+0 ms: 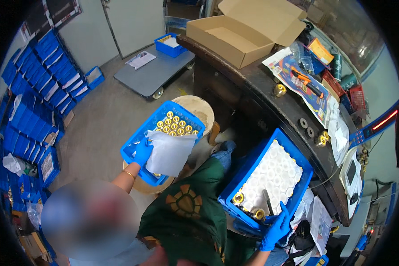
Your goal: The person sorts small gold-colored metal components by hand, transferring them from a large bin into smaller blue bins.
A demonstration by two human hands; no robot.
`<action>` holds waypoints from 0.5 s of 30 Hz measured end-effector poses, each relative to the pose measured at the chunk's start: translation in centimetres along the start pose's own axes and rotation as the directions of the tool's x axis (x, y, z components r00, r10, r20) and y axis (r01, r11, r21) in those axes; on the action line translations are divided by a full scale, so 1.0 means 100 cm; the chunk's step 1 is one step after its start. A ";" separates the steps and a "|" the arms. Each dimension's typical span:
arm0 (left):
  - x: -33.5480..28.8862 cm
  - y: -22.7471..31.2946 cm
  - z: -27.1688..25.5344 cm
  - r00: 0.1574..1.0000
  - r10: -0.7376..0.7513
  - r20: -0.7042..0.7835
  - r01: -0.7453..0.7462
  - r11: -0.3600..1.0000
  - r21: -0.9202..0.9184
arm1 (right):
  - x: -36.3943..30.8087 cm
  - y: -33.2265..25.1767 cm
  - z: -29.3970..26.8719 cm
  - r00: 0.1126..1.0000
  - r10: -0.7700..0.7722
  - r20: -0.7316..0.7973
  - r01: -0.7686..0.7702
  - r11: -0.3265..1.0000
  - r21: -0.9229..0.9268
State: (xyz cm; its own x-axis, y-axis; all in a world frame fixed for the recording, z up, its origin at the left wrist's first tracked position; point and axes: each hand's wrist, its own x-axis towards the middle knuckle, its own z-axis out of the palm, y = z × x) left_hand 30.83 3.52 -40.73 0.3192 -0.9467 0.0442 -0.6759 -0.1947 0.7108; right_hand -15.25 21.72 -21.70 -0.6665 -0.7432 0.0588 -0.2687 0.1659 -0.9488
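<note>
**A:** Dark wooden table [270, 104], curved, fills the upper right; an open cardboard box [244, 33] sits at its far end, printed papers [303, 86] and small metal rings [304, 123] lie along it. What lies left of it?

**B:** Grey concrete floor [97, 128], bearing a flat grey trolley [155, 73] and, along the left wall, stacked blue crates [40, 88].

**A:** And the two crates near the person?

**B:** Right blue crate [292, 155] rests tilted on the lap, against the table's edge. White foam sheet [272, 175] covers most of its contents; brass fittings [248, 206] show at the near end, with a dark tool [268, 201] lying on the foam. Left blue crate [139, 139] rests on a round wooden stool [197, 108], its far end filled with rows of brass rings [175, 124].

**A:** Hand positions?

**B:** Both wear blue gloves. Left hand [142, 153] is closed on the edge of a translucent plastic sheet [170, 153], held partly lifted over the left crate's near half. Right hand [277, 230] grips the near corner rim of the right crate, fingers curled over the edge.
</note>
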 end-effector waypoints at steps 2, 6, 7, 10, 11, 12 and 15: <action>0.007 -0.005 -0.001 0.997 -0.037 0.062 0.034 0.999 0.041 | 0.001 0.013 -0.001 1.000 0.004 -0.007 -0.004 0.999 -0.047; 0.021 -0.033 0.002 0.971 0.237 0.025 -0.238 0.971 0.023 | -0.001 0.013 0.002 0.999 0.013 -0.030 -0.015 0.999 -0.049; 0.025 -0.029 0.001 0.973 0.216 0.085 -0.216 0.976 -0.011 | -0.001 0.009 0.003 0.999 0.026 -0.029 -0.027 0.999 -0.036; 0.032 -0.004 -0.001 0.948 0.237 0.211 -0.306 0.859 0.410 | 0.002 0.024 -0.002 0.999 0.009 -0.045 -0.011 0.999 -0.047; 0.034 0.011 -0.002 0.980 0.042 0.194 -0.134 0.860 0.493 | 0.003 0.026 -0.002 0.998 -0.020 -0.053 0.016 0.998 -0.064; 0.038 0.014 0.001 0.980 0.042 0.197 -0.136 0.860 0.492 | 0.002 0.027 -0.002 0.998 -0.018 -0.055 0.015 0.998 -0.065; 0.042 0.019 0.006 0.986 -0.026 0.163 -0.089 0.749 0.656 | -0.001 0.017 0.002 0.997 0.040 -0.064 -0.041 0.999 -0.025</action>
State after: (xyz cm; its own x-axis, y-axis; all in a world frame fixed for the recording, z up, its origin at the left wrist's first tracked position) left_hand 30.50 -0.97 -39.63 0.2242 -0.9704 -0.0898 -0.9707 -0.2306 0.0680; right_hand -15.47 21.94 -23.39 -0.7196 -0.6932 0.0407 -0.2579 0.2124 -0.9425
